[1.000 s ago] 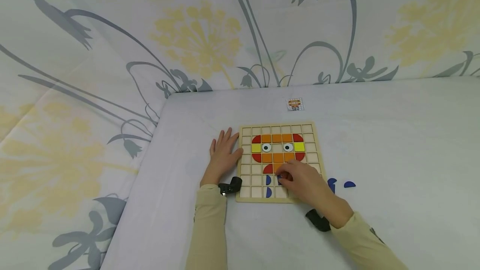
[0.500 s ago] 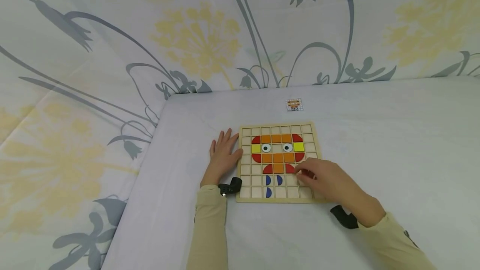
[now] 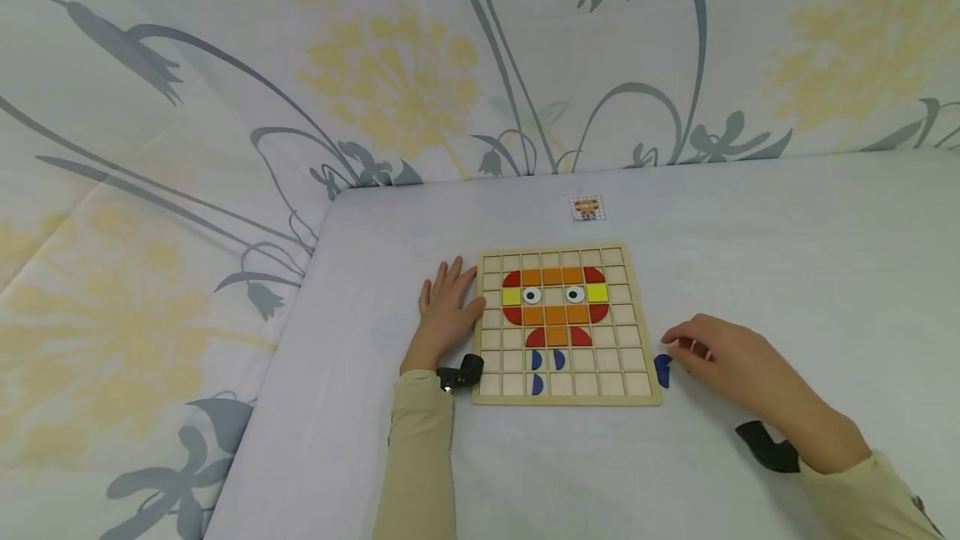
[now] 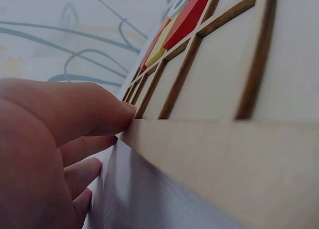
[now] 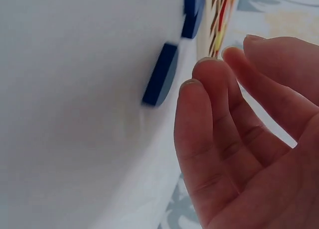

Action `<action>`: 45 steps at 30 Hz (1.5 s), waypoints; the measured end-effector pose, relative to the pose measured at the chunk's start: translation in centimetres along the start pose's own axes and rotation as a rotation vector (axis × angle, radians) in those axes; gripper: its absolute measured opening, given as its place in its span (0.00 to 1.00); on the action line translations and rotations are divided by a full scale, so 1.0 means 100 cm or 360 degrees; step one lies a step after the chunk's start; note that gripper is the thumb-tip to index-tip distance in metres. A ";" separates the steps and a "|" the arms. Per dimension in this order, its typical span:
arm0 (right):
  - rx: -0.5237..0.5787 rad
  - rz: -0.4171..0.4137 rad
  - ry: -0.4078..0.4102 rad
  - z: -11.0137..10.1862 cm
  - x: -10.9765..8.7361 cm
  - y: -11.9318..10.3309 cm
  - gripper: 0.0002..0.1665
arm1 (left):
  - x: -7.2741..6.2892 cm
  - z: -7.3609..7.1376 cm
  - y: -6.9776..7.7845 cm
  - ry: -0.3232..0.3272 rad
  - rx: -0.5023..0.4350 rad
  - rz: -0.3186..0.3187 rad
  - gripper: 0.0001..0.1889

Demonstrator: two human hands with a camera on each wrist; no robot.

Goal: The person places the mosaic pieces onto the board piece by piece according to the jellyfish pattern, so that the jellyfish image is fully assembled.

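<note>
A wooden grid board [image 3: 487,400] lies on the white cloth, its cells partly filled with red, orange and yellow tiles and two eye tiles. Three blue half-round tiles [image 3: 537,385] sit in its lower cells. My left hand [image 3: 444,317] rests at the board's left side, fingers spread, thumb [image 4: 112,112] touching the frame. To the right of the board my right hand [image 3: 738,365] hovers with loosely bent fingers and holds nothing. Beside its fingertips, loose blue tiles [image 3: 663,370] lie on the cloth; in the right wrist view one blue half-round tile [image 5: 162,74] stands apart from the fingers.
Beyond the board lies a small picture card [image 3: 588,207] with a gridded figure. A flower-patterned cloth [image 3: 420,82] rises behind and along the left. Black wrist devices [image 3: 768,447] sit on both wrists.
My right hand has left a blue tile in a lower cell of the board and moved right, off the board to the loose blue tiles. The left hand has stayed still.
</note>
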State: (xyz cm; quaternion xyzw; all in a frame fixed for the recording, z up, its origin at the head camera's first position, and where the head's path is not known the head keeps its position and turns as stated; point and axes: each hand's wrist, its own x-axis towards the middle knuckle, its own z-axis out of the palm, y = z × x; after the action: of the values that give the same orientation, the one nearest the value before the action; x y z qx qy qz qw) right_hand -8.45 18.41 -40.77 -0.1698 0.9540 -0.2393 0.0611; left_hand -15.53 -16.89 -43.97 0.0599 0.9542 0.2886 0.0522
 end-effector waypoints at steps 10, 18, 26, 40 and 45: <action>-0.0034 0.0043 0.0016 -0.004 -0.017 0.023 0.10 | 0.000 0.000 -0.001 0.0007 0.0009 -0.0019 0.28; -0.0093 -0.0027 0.0004 0.000 -0.021 0.028 0.11 | -0.001 -0.001 -0.001 0.0007 0.0006 -0.0013 0.28; -0.0070 -0.0014 0.0000 0.002 -0.017 0.025 0.10 | -0.001 -0.001 -0.001 0.0010 0.0007 -0.0017 0.28; -0.0075 -0.0108 0.0097 0.007 -0.007 0.009 0.11 | 0.001 0.000 0.000 -0.0006 0.0017 -0.0029 0.28; 0.0010 -0.0030 0.0022 0.005 0.001 -0.003 0.11 | 0.001 0.001 -0.001 -0.0011 0.0035 -0.0024 0.28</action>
State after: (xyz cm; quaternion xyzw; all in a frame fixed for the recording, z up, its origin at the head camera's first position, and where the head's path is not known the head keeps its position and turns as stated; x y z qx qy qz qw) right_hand -8.34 17.85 -41.09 -0.1771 0.9520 -0.2439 0.0528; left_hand -15.65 -16.86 -44.12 0.0541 0.9575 0.2775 0.0569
